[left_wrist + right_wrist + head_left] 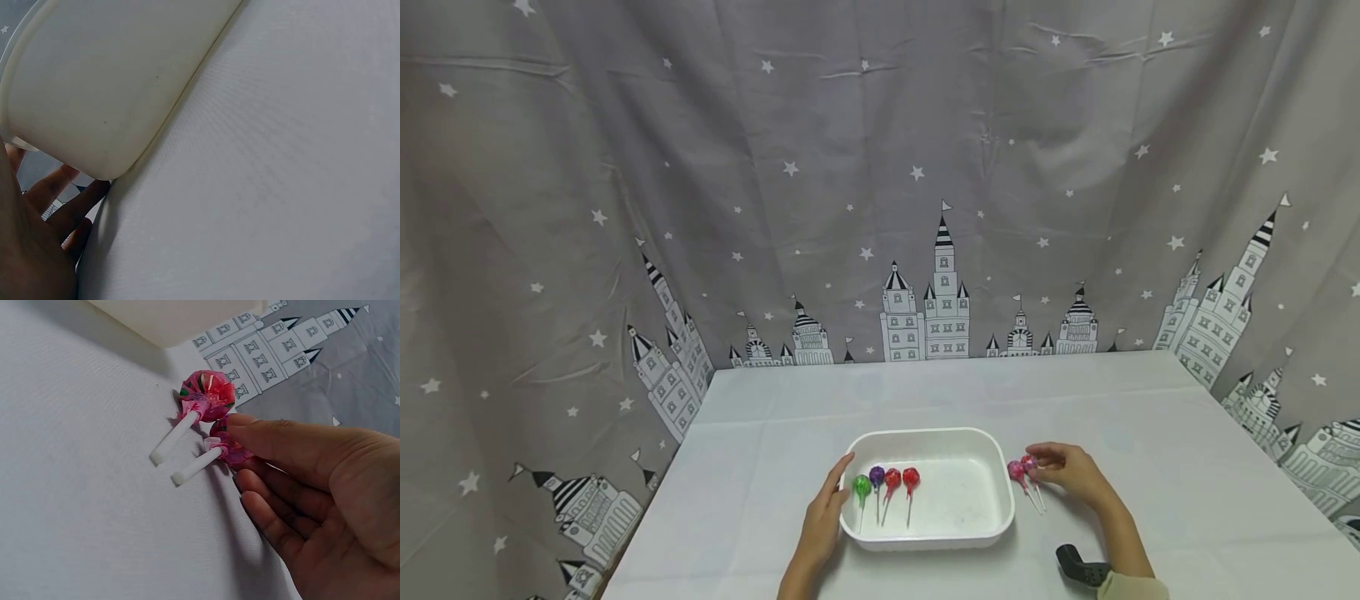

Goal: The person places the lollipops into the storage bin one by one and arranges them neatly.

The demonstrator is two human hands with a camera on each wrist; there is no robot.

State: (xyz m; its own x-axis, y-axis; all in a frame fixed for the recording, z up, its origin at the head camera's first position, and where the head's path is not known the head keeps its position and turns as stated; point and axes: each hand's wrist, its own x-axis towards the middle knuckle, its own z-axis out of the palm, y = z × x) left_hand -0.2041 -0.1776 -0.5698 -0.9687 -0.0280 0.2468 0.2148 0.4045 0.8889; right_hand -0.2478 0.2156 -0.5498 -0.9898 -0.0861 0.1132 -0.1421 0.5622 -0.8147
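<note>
My left hand (822, 521) rests against the left side of a white plastic tray (955, 540), fingers spread along its rim and outer wall. In the left wrist view, the fingertips touch the tray's wall (119, 81) near the base. To the right of the tray, my right hand (1072, 472) pinches the wrapped head of a pink lollipop (232, 450) between thumb and fingers. Touching it is another pink lollipop (208, 395), lying on the white cloth with its stick toward the camera. Part of the pinched head is hidden by the thumb.
Inside the tray's left half lie a green lollipop (862, 485), a purple lollipop (877, 476) and two red lollipops (911, 477). A black angled object (1081, 568) is at the right forearm. A grey castle-print curtain (820, 208) hangs behind the white-covered table (760, 467).
</note>
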